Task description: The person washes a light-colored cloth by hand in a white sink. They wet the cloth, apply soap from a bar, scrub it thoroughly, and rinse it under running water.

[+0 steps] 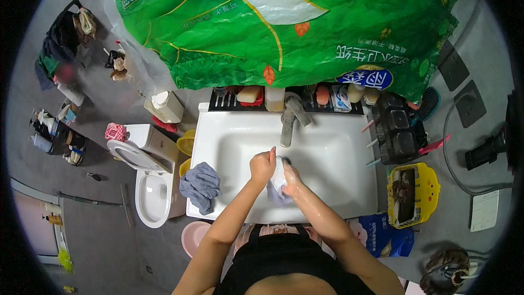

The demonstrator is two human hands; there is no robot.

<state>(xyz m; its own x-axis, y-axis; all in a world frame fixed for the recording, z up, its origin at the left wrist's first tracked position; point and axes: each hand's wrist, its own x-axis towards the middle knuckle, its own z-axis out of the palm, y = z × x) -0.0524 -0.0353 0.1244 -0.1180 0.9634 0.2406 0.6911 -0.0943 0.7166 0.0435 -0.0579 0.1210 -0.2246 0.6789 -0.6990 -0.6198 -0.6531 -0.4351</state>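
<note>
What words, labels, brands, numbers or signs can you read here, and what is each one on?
I won't copy wording or brands, but print shows here:
Green plastic package: white lettering and blue ovals with lettering; the larger print is legible.
Blue bag, right of the sink: pale lettering, small and unclear.
White-and-blue packet behind the sink: print too small to read.

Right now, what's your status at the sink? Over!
Right hand gripping pale cloth over sink. Left hand curled beside it, contact unclear. Faucet just beyond both hands; grey cloth on sink's left edge.
</note>
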